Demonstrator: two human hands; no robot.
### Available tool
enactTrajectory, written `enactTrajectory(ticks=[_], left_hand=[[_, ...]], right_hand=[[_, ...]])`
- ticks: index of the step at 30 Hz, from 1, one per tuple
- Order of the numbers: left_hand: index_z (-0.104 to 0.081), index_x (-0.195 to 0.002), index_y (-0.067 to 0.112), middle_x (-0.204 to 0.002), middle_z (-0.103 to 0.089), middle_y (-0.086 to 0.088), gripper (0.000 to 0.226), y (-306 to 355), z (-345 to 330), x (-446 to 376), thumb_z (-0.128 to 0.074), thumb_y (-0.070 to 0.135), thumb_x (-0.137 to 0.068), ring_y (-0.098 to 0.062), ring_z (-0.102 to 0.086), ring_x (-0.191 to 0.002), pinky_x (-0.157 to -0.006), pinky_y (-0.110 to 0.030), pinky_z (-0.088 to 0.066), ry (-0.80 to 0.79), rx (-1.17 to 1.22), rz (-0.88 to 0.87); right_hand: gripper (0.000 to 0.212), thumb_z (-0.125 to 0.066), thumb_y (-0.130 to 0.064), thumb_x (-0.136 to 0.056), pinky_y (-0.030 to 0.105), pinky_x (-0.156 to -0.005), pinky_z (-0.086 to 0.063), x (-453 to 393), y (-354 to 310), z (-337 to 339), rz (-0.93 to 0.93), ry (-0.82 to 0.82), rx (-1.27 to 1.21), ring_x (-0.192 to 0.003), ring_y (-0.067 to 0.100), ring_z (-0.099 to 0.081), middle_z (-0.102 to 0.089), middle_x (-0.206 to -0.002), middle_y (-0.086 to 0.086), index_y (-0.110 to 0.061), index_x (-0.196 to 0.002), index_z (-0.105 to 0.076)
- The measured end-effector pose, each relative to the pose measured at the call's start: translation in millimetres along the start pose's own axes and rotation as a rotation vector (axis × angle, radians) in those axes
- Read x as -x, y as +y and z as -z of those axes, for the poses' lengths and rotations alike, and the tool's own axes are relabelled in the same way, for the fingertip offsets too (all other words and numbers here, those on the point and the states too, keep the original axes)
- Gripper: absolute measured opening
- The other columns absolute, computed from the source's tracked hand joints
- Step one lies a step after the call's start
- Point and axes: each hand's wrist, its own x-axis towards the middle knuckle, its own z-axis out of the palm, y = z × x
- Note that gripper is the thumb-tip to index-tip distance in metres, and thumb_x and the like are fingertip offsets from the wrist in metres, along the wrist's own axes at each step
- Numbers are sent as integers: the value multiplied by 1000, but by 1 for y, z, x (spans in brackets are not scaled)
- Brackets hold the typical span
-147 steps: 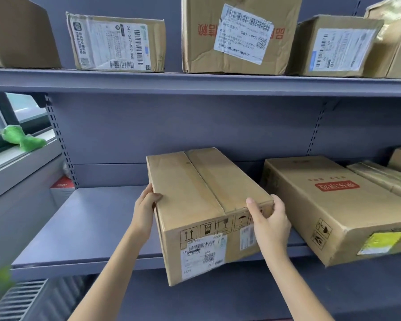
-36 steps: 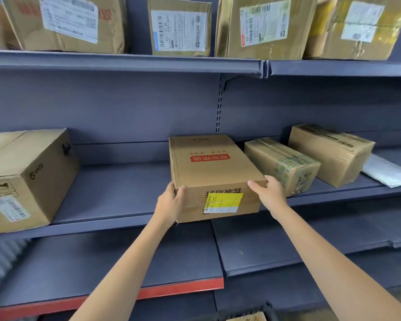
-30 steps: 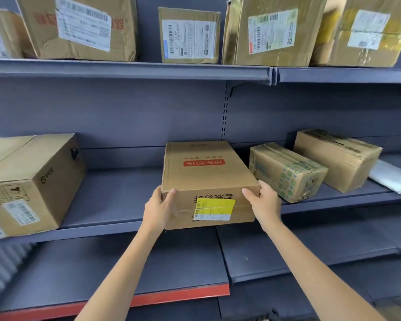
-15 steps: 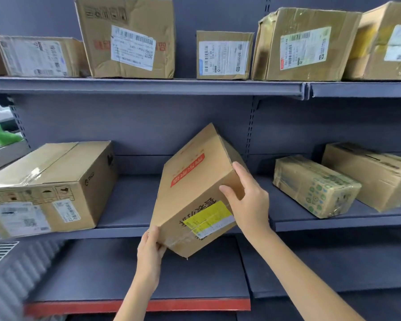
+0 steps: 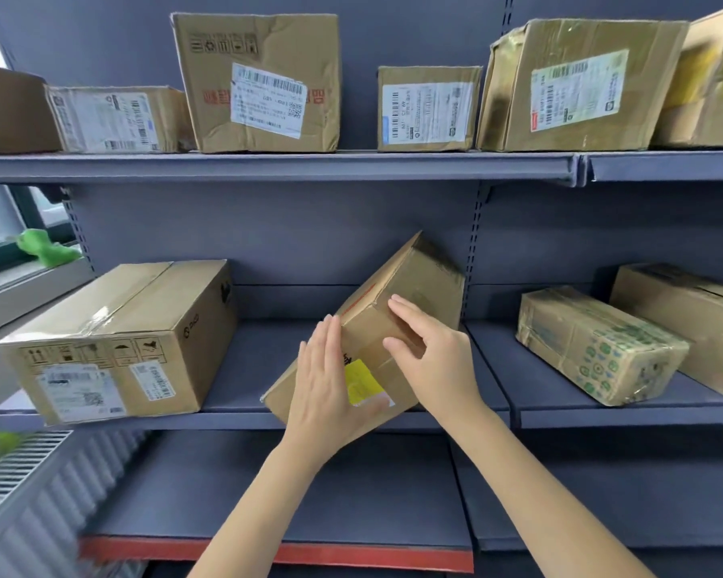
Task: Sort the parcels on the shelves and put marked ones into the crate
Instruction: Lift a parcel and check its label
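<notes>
The left hand (image 5: 326,394) now lies flat, fingers straight and together, against the yellow-labelled parcel (image 5: 376,340); half a second ago it cupped the lower corner. The right hand (image 5: 435,360) curls loosely over the upper face. The parcel stands more steeply tilted, at the middle shelf (image 5: 243,360) edge. Judged marked, it is bound for the crate.

Shelf gap btwn big box (image 5: 117,340) and tilted parcel (image 5: 397,323); wrapped box (image 5: 597,348) blocks right.
</notes>
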Motion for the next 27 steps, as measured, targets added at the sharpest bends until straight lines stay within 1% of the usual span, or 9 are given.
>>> enactTrajectory(ticks=[2,4,6,9,13,16,19,23,27], left_hand=[[-10,-142,6,-142,-25,-28,134,-1,-9,1,-87,47,-39,-41,-27,-131,-103,-66,-27,7,-111,-61],[-7,-140,12,-143,-13,-26,139,-2,-17,0,-85,54,-34,-45,-21,-133,-104,-66,-17,16,-178,-79],[-10,-139,11,-144,-12,-25,130,-2,-23,0,-80,56,-40,-46,-19,-134,-105,-64,-16,32,-197,-61],[-17,-138,5,-142,-19,-25,112,2,-28,-2,-68,55,-52,-44,-24,-132,-106,-62,-25,78,-171,-32],[-16,-138,-1,-137,-25,-25,119,-1,-24,-3,-73,53,-48,-41,-29,-127,-105,-53,-30,128,-130,11],[-2,-143,8,-143,-19,-24,135,-1,-17,-3,-81,49,-42,-33,-16,-132,-111,-42,-18,153,-44,195],[12,-145,12,-150,-6,-17,142,-3,-12,2,-85,44,-47,-26,-5,-138,-113,-43,-12,213,146,449],[13,-146,11,-153,-1,-12,141,-11,-6,11,-87,38,-51,-25,0,-141,-115,-46,-13,287,314,618],[11,-147,16,-154,0,-5,136,-17,-1,18,-87,37,-54,-16,0,-142,-116,-42,-14,369,519,791]], right_hand=[[43,-69,-4,-77,2,-97,-31,-1,-1,1,-22,4,-54,-114,1,-51,-60,-125,-1,-10,-119,-61],[42,-68,-3,-78,-1,-95,-30,-2,-3,0,-24,1,-65,-112,-2,-48,-60,-125,0,-9,-119,-61],[41,-65,-2,-80,-1,-95,-30,-5,-3,-1,-33,-8,-73,-113,-1,-48,-60,-125,2,-9,-121,-59],[40,-61,-7,-83,0,-94,-33,-8,1,2,-91,-20,-116,-112,-4,-48,-59,-125,-3,-13,-123,-58],[38,-56,-11,-87,17,-100,-39,5,17,11,-259,123,-225,-114,-2,-50,-56,-120,-15,-17,-125,-57],[38,-53,-12,-89,26,-104,-38,27,37,11,-424,190,-238,-119,5,-50,-55,-123,-13,-17,-127,-54],[38,-54,-12,-89,23,-100,-37,57,57,1,-591,152,-268,-120,11,-51,-57,-128,-3,-14,-127,-54],[41,-58,-21,-89,24,-97,-36,100,72,-27,-899,-58,-291,-121,19,-51,-56,-130,6,-6,-127,-53],[45,-61,-34,-85,41,-110,-32,117,65,-55,-1273,-223,-685,-125,28,-46,-52,-132,14,-6,-121,-53]])
